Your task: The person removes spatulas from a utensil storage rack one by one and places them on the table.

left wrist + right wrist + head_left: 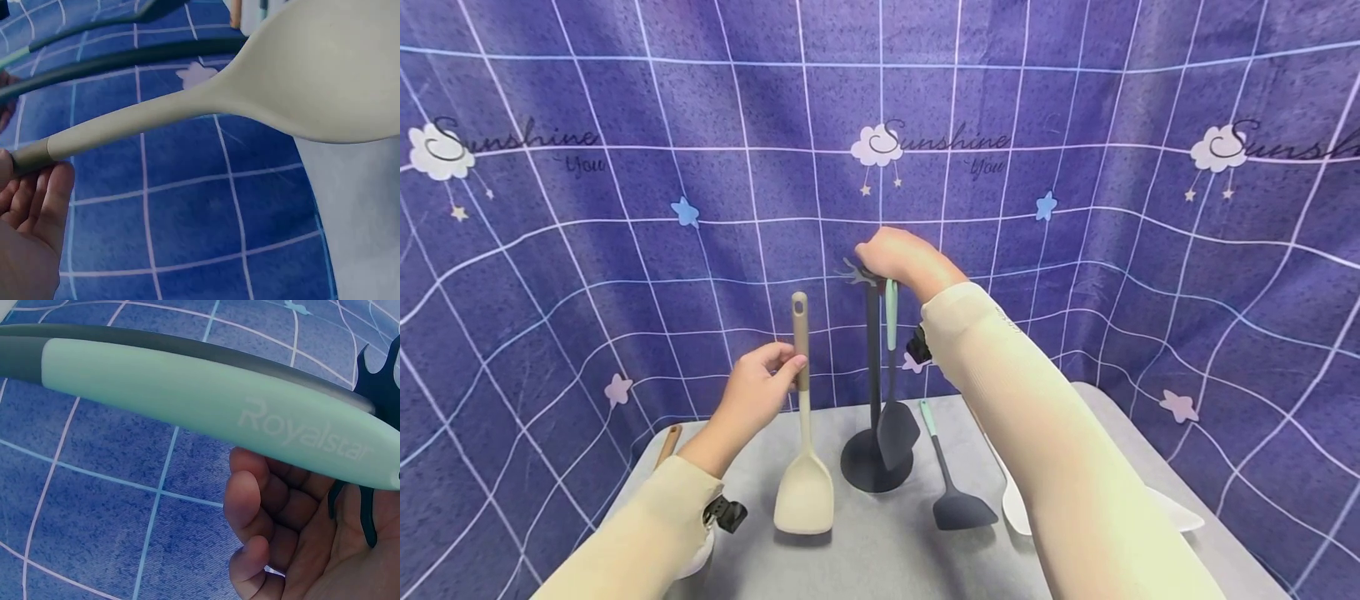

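My left hand (758, 387) pinches the olive-brown handle of a beige spatula (805, 496), held upright with its broad head down. The left wrist view shows the fingers (55, 194) at the handle beside its beige neck. My right hand (895, 254) is over the top of a black utensil stand (874, 350), its fingers curled around the hooks. A dark spatula (898, 433) with a mint handle (187, 394) marked "Royalstar" hangs down beside the pole, its upper end by that hand. The right thumb is hidden.
On the grey table (745, 467) lie a dark turner (961, 510) with a mint handle and a white-headed utensil (1015, 510), partly behind my right sleeve. A white piece (1176, 510) shows at the right. A brown-handled utensil (668, 446) lies by my left sleeve. A blue curtain (760, 183) hangs behind.
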`<state>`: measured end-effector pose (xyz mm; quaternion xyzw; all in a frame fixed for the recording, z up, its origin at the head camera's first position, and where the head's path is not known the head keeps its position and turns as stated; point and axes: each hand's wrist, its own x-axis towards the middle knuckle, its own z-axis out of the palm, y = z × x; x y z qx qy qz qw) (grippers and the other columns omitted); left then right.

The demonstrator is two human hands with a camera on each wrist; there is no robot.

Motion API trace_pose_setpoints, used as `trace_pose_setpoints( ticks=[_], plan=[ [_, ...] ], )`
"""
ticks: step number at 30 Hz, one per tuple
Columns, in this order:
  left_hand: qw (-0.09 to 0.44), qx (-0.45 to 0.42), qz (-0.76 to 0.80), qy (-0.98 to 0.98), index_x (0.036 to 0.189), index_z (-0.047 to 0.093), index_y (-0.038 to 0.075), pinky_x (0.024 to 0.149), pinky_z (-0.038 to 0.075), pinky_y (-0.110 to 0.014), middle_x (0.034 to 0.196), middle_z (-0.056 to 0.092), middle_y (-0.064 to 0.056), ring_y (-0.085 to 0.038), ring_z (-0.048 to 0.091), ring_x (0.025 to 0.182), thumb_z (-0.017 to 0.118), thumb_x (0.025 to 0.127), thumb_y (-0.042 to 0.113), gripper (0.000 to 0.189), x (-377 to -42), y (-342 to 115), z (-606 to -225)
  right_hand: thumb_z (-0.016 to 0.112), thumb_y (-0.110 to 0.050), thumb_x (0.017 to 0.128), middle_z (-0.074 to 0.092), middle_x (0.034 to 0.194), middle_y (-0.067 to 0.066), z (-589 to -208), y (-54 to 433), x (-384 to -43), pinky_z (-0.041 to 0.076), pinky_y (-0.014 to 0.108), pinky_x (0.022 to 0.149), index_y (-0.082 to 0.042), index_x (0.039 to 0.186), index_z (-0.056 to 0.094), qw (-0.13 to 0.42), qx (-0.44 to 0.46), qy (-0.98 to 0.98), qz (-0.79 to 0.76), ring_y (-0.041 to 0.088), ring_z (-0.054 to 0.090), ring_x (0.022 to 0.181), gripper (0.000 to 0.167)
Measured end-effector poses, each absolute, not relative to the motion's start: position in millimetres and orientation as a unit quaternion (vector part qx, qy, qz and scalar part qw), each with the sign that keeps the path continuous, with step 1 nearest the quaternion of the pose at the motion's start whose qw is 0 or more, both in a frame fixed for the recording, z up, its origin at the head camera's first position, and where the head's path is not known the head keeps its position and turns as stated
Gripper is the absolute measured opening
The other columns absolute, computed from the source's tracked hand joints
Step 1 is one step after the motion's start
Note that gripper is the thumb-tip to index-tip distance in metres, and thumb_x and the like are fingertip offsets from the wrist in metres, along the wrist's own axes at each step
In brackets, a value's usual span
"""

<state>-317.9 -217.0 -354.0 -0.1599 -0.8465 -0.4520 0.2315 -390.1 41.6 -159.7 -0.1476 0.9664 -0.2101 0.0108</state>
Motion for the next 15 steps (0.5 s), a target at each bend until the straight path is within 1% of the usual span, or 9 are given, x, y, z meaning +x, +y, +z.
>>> trace_pose_setpoints(
  ticks=[3, 5, 10, 15],
  plan=[
    [0.224, -0.144, -0.432, -0.862, 0.123, 0.079, -0.001, 0.073, 0.067, -0.024, 0.109, 0.086, -0.02, -0.017, 0.08, 0.077, 0.07, 0.115, 0.025, 0.028, -322, -230, -360, 0.033, -0.042, 0.119, 0.067, 0.093, 0.005, -160, 42, -390, 0.051, 0.035, 0.072, -0.018, 0.083, 0.064, 0.009, -0.149, 0.966, -0.212, 0.02, 0.054, 0.071, 0.053],
    [0.22, -0.13, -0.419, -0.871, 0.125, 0.079, 0.0, 0.072, 0.066, -0.024, 0.111, 0.086, -0.021, -0.017, 0.08, 0.076, 0.069, 0.116, 0.027, 0.031, -326, -239, -366, 0.033, -0.041, 0.119, 0.069, 0.095, 0.007, -161, 42, -391, 0.051, 0.034, 0.071, -0.018, 0.083, 0.064, 0.01, -0.15, 0.965, -0.214, 0.02, 0.054, 0.071, 0.053],
    [0.198, -0.089, -0.406, -0.888, 0.128, 0.079, 0.0, 0.077, 0.07, -0.03, 0.116, 0.085, -0.022, -0.019, 0.083, 0.083, 0.067, 0.117, 0.029, 0.034, -337, -258, -380, 0.033, -0.041, 0.12, 0.076, 0.105, 0.012, -159, 42, -391, 0.052, 0.035, 0.073, -0.017, 0.085, 0.066, 0.017, -0.154, 0.964, -0.215, 0.02, 0.057, 0.074, 0.054],
    [0.177, -0.065, -0.4, -0.897, 0.129, 0.078, -0.004, 0.082, 0.072, -0.038, 0.118, 0.084, -0.025, -0.023, 0.085, 0.088, 0.065, 0.117, 0.026, 0.035, -347, -272, -394, 0.032, -0.041, 0.12, 0.081, 0.116, 0.015, -158, 42, -391, 0.054, 0.035, 0.075, -0.015, 0.09, 0.068, 0.026, -0.151, 0.964, -0.218, 0.023, 0.063, 0.081, 0.053]
  ],
)
